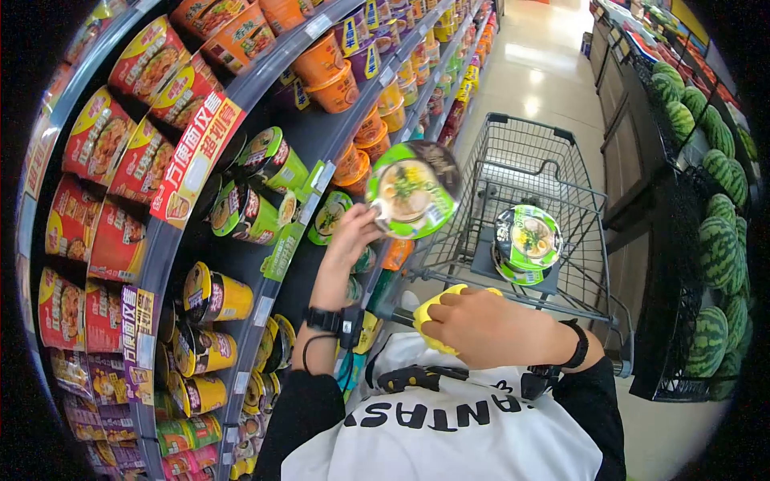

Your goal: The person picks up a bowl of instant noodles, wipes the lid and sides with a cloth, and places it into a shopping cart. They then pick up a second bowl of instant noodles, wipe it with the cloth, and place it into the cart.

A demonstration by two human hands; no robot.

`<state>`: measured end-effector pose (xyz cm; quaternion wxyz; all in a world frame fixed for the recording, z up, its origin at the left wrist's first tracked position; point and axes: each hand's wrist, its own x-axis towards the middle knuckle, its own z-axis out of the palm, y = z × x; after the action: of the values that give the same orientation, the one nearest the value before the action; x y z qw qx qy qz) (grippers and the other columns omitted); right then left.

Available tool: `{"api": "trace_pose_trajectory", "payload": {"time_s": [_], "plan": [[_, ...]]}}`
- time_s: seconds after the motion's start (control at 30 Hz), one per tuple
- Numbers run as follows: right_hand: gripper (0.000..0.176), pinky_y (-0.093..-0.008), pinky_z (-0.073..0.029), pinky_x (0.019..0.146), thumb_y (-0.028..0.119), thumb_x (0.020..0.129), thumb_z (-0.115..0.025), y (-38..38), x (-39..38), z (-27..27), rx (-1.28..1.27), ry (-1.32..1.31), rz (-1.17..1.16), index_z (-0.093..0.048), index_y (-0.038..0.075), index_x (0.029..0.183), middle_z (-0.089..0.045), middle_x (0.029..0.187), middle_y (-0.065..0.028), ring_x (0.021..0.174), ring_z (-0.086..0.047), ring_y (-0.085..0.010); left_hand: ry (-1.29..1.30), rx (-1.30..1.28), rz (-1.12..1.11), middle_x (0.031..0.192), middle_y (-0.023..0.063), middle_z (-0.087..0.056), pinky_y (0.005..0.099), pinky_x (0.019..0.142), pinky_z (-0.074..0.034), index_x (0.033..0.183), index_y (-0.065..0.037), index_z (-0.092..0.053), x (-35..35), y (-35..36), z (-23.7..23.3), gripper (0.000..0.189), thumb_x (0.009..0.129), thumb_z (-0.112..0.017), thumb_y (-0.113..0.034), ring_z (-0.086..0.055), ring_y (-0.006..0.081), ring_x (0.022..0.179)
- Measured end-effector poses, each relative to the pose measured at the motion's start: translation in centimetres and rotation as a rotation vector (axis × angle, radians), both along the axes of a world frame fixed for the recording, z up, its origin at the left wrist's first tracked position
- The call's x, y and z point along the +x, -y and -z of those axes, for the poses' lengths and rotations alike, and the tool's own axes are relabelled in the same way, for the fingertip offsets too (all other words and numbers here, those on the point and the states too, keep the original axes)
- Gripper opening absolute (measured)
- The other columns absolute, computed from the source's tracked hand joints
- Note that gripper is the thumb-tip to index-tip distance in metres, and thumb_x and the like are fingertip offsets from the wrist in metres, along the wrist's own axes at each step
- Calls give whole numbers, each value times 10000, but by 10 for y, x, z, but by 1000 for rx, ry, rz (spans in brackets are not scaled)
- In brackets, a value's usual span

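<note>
My left hand grips the edge of a green-and-black instant noodle bowl, its lid turned towards me, in the air between the shelves and the cart. My right hand is closed on a yellow cloth near the handle of a wire shopping cart. Whether the handle lies inside the cloth is hidden. Beyond the right hand, matching green noodle bowls sit stacked on the cart's grey seat panel.
Shelves at the left hold red noodle buckets, green-and-black cups and yellow cups. A red price sign hangs on a shelf edge. At the right, watermelons lie in a dark display stand. A tiled aisle floor runs ahead.
</note>
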<state>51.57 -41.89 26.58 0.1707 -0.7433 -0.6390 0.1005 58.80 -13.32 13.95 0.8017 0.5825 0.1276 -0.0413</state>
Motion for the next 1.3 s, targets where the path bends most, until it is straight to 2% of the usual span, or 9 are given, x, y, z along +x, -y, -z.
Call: {"api": "trace_pose_trajectory", "payload": {"time_s": [0.17, 0.53, 0.8, 0.87, 0.93, 1.0, 1.17, 1.23, 1.3], "plan": [[302, -345, -453, 772, 84, 652, -595, -5, 7, -8, -111, 1, 14, -563, 28, 947, -562, 862, -95, 887, -556, -246, -17, -69, -358, 931, 136, -559, 422, 796, -489, 861, -17, -471, -70, -42, 43, 97, 871, -493, -110, -582, 260, 887], [233, -341, -464, 723, 87, 666, -582, -12, 19, 4, -59, -29, 19, -557, 16, 886, -562, 827, -93, 845, -564, -248, -56, -224, -1032, 1003, 193, -516, 493, 869, -474, 962, 73, -439, -163, -83, 129, 163, 887, -451, -72, -548, 308, 935], [186, -340, -467, 711, 71, 684, -549, -12, 21, 2, -36, -30, 18, -556, 15, 862, -561, 807, -101, 830, -567, -251, 56, -550, -1161, 1159, 173, -461, 421, 964, -425, 1196, 47, -375, -161, -122, 197, 303, 908, -377, -46, -487, 290, 1056], [182, -339, -467, 710, 71, 684, -550, -12, 20, 0, -19, -33, -1, -554, 16, 857, -561, 806, -102, 827, -567, -252, -251, 596, -767, 1124, 194, -488, 422, 854, -439, 1176, 35, -416, -161, -140, 220, 313, 894, -413, -100, -511, 304, 1005], [178, -338, -467, 710, 70, 682, -551, -11, 20, -1, -23, -38, 0, -554, 16, 852, -559, 803, -101, 824, -567, -251, -510, 1653, -150, 1088, 216, -516, 424, 744, -452, 1156, 23, -456, -156, -159, 242, 328, 880, -450, -153, -536, 318, 955], [212, -340, -461, 733, 82, 666, -580, -10, 20, -1, -52, -48, 18, -556, 23, 868, -561, 821, -96, 842, -563, -251, -535, 1974, 44, 1028, 232, -545, 423, 694, -459, 1101, 30, -503, -150, -173, 258, 322, 866, -479, -190, -556, 329, 910], [293, -344, -451, 776, 108, 632, -639, -6, 20, -4, -79, -44, 67, -559, 31, 904, -564, 855, -88, 882, -553, -253, -60, 1689, -564, 827, 253, -599, 413, 704, -464, 860, 79, -589, -144, -185, 304, 325, 840, -529, -240, -575, 389, 793], [293, -346, -451, 772, 110, 633, -639, -6, 21, -4, -87, -50, 72, -559, 28, 904, -564, 854, -90, 880, -553, -253, -194, 1767, -755, 837, 187, -595, 384, 635, -499, 886, 45, -563, -134, -183, 327, 296, 836, -549, -247, -590, 320, 732], [249, -341, -457, 741, 95, 650, -609, -6, 21, -3, -56, -39, 69, -560, 22, 883, -560, 828, -93, 854, -558, -247, -378, 37, -1208, 762, 97, -547, 379, 608, -531, 844, 3, -523, -126, -183, 294, 332, 850, -519, -329, -563, 221, 693]]}}
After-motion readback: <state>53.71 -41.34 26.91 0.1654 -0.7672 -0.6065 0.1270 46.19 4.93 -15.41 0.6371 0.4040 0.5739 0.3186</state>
